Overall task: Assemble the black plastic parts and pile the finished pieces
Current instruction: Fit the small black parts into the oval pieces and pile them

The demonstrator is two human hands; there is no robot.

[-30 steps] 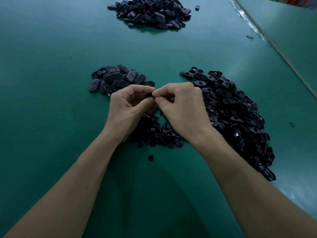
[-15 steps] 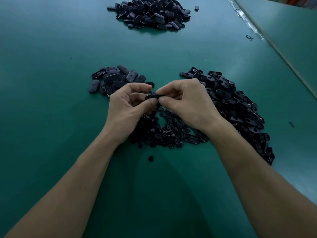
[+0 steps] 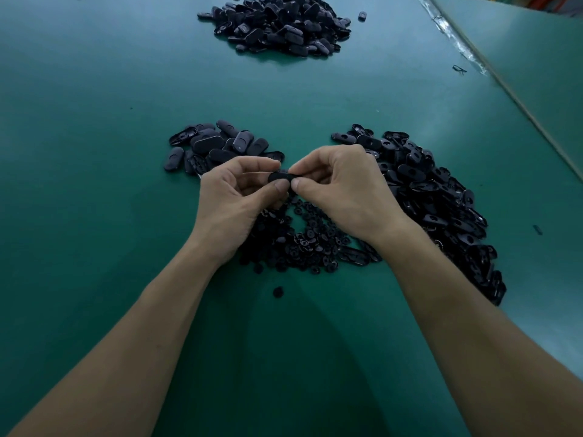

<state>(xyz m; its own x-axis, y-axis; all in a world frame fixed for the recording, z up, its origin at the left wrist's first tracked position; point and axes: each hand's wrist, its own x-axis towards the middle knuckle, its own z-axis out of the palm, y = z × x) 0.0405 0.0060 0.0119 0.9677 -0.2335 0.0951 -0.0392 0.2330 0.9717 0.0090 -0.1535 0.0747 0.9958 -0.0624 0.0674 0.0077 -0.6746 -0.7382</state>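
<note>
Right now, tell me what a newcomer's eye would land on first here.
At the centre, the left hand and right hand pinch one black oval part between them. Black heaps surround them on the green table: a long heap right, a smaller heap left, a far heap at the top.

A person's left hand [image 3: 233,197] and right hand [image 3: 344,190] pinch the two ends of an oval black part [image 3: 282,177] between thumb and fingers, above a green desk [image 3: 94,152]. Under and just nearer than the part lies a heap of small round pieces [image 3: 303,241]. A long pile of open shells [image 3: 441,200] spreads to the part's right. A smaller pile of closed ovals [image 3: 217,146] sits just beyond the part to its left. A large far pile [image 3: 277,23] lies well beyond it.
</note>
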